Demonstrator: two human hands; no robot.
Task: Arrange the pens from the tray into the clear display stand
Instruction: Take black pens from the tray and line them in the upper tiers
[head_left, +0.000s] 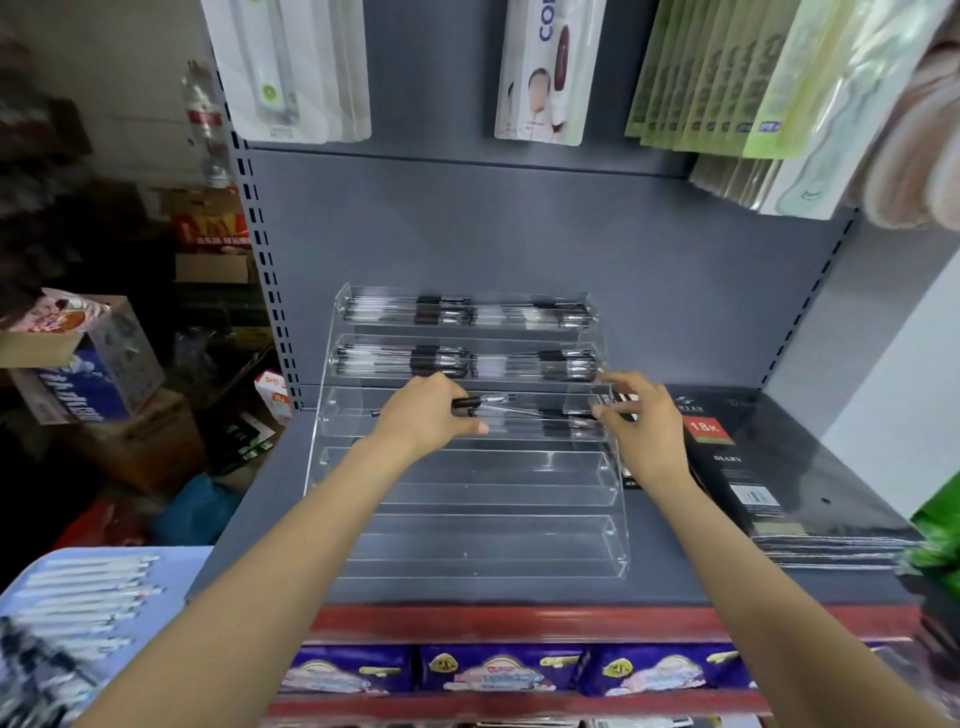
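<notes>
Pens (511, 413) are going into the third tier of the stand (467, 499); I'm gripping their capped ends with my left hand (426, 410) while my right hand (641, 421) pinches the tips. I'm lowering them level, both ends together, into the trough.

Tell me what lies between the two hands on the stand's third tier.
In the head view, a few black-capped pens span the gap between the left hand and right hand, inside the clear display stand.
</notes>
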